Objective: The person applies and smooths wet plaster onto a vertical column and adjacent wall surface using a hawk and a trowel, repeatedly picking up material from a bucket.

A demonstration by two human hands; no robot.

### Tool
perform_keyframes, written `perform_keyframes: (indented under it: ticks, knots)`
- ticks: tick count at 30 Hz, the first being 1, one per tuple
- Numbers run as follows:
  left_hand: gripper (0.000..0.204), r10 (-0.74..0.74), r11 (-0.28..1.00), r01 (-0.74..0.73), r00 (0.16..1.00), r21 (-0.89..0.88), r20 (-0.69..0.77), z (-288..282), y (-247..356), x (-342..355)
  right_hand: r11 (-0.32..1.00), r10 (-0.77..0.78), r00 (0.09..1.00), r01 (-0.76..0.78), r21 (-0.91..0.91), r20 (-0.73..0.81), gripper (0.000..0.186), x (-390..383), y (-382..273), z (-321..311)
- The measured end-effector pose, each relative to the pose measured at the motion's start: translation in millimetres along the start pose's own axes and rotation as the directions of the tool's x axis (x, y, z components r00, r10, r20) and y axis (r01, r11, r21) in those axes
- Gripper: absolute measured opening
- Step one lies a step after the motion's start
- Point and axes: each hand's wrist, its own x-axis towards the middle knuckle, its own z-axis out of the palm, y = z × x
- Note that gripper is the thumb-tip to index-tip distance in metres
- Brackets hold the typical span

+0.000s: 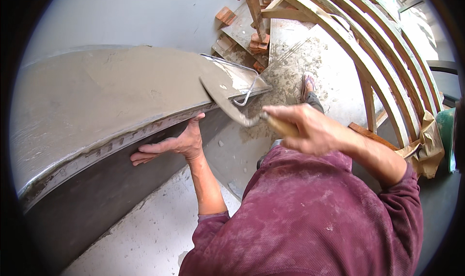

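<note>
My right hand (312,130) is closed around the wooden handle of a trowel (222,100). Its thin metal blade points up and left, over the front edge of a curved ledge (116,80) coated in smooth grey mortar. Just under that edge, my left hand (179,143) is spread open and holds nothing. Its thumb points up by the ledge's underside, though I cannot tell whether it touches. A bent metal rod (255,75) loops around the ledge's right end, close to the trowel blade.
Curved wooden frames (358,48) arch across the right side. Broken bricks (259,43) and boards lie beyond the ledge's end. A sandalled foot (308,82) stands on the mortar-spattered floor (334,58). Crumpled brown paper (428,147) lies beside a green container (446,135) at the far right.
</note>
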Motion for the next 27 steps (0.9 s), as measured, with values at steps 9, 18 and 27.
perform_keyframes:
  ticks: [9,18,27]
  knots:
    - [0.148,-0.072,0.997,0.071,0.996,-0.015,-0.044,3,-2,-5,0.910,0.388,0.921,-0.389,0.144,0.029,0.067,8,10,-10]
    - [0.147,-0.138,0.990,0.136,0.989,-0.033,-0.049,7,2,-8,0.995,0.089,0.996,-0.087,-0.046,0.028,0.072,-5,-102,-15]
    - [0.147,-0.135,0.986,0.134,0.991,-0.098,0.002,2,-6,-16,0.898,-0.379,0.891,0.288,-0.333,-0.250,0.060,8,-124,-35]
